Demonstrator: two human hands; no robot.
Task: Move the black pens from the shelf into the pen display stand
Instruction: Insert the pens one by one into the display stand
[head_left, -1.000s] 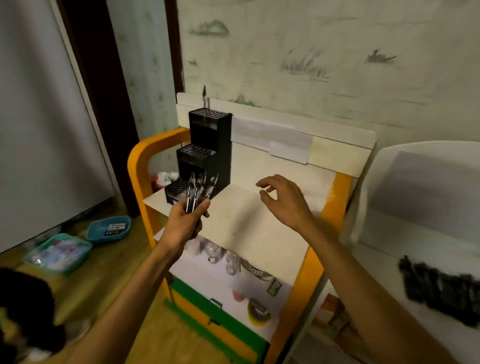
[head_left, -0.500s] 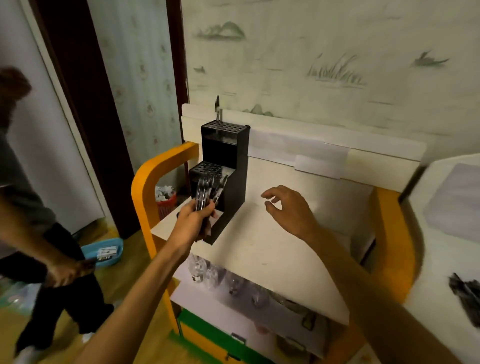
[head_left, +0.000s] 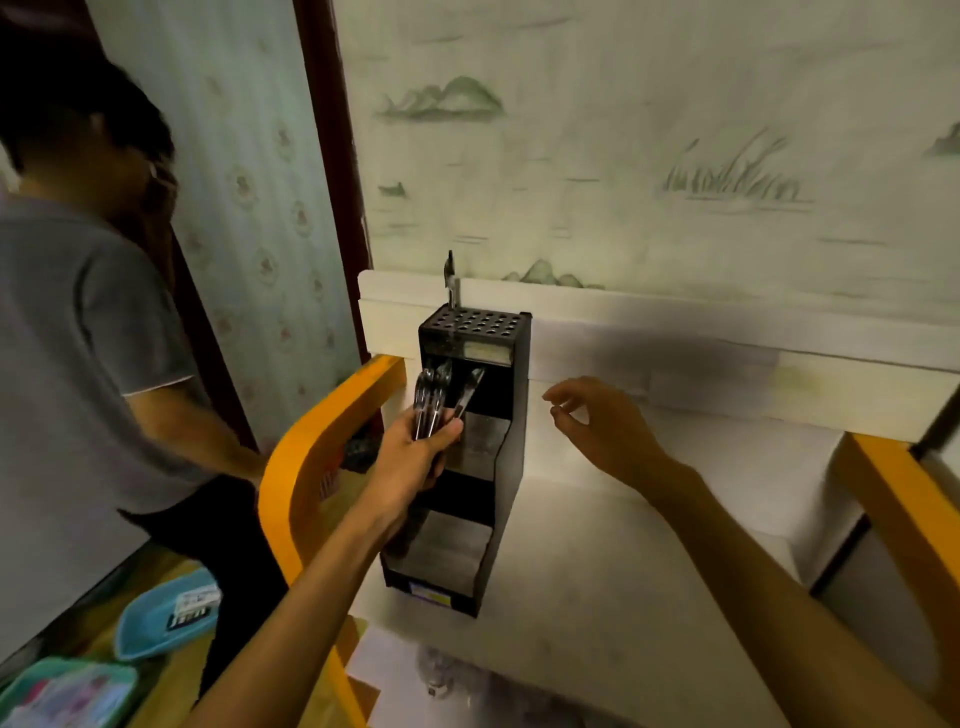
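A black stepped pen display stand (head_left: 506, 447) with rows of holes stands on the white shelf top (head_left: 613, 561) at its left side. One black pen (head_left: 450, 275) sticks up from the back left of its top tier. My left hand (head_left: 415, 457) grips a bunch of black pens (head_left: 436, 400), tips up, in front of the stand's middle tier. My right hand (head_left: 602, 421) hovers to the right of the stand with loosely curled fingers and holds nothing.
Another person in a grey shirt (head_left: 72, 364) stands close at the left, by the shelf's orange side frame (head_left: 306, 467). A blue tray (head_left: 166, 613) and a green bin (head_left: 67, 696) lie on the floor at lower left. Wall behind.
I have come closer to the stand and my left hand has lifted the pens toward its upper tiers. The other person has stepped in at the left.
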